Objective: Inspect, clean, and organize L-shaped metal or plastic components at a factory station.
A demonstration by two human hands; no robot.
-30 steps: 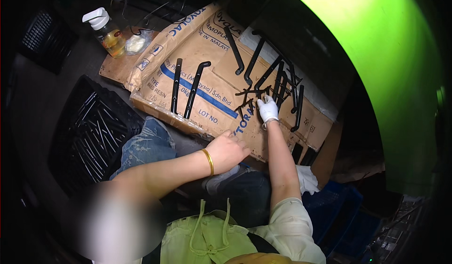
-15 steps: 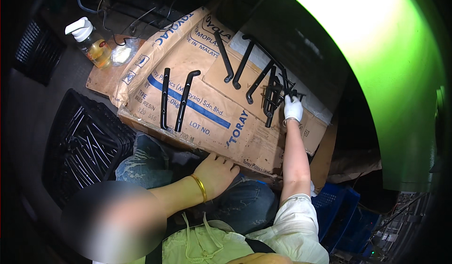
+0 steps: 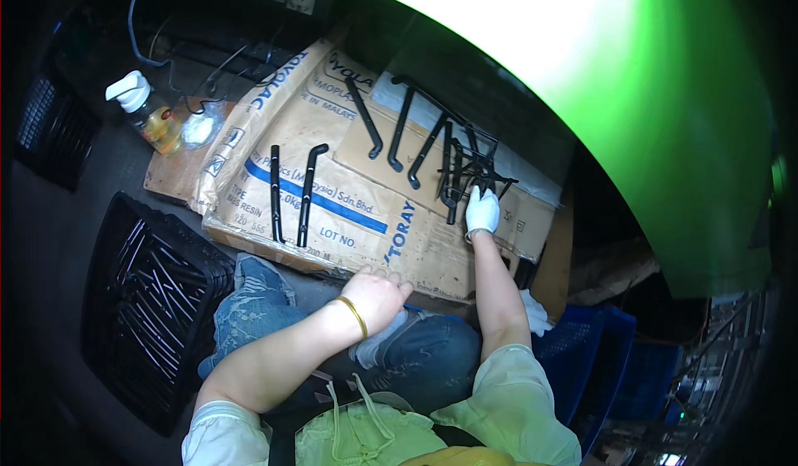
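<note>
My left hand (image 3: 379,298), bare with a gold bangle at the wrist, rests on the near edge of a sheet of printed brown sack paper (image 3: 332,204), its fingers loosely bent and slightly apart. In a white glove, my right hand (image 3: 482,211) reaches into a heap of black L-shaped plastic rods (image 3: 453,171) on the right; its fingers are closed on one of them, and their tips are partly hidden. Left of the heap, several similar rods lie apart, among them a black bent rod (image 3: 406,129). Farther left, two more lie side by side, one a black rod with a bent end (image 3: 308,196).
At the left stands a black crate (image 3: 108,250) holding many dark rods. A pump bottle (image 3: 158,121) with amber liquid and a clear plastic bag (image 3: 202,127) sit on a wooden board. A big green curved panel (image 3: 615,92) overhangs the right side; blue crates (image 3: 582,345) stand below.
The view has shifted, so the work surface sits farther left and lower. My right hand stays at the heap, its fingers reaching in. The left hand remains on the near edge.
</note>
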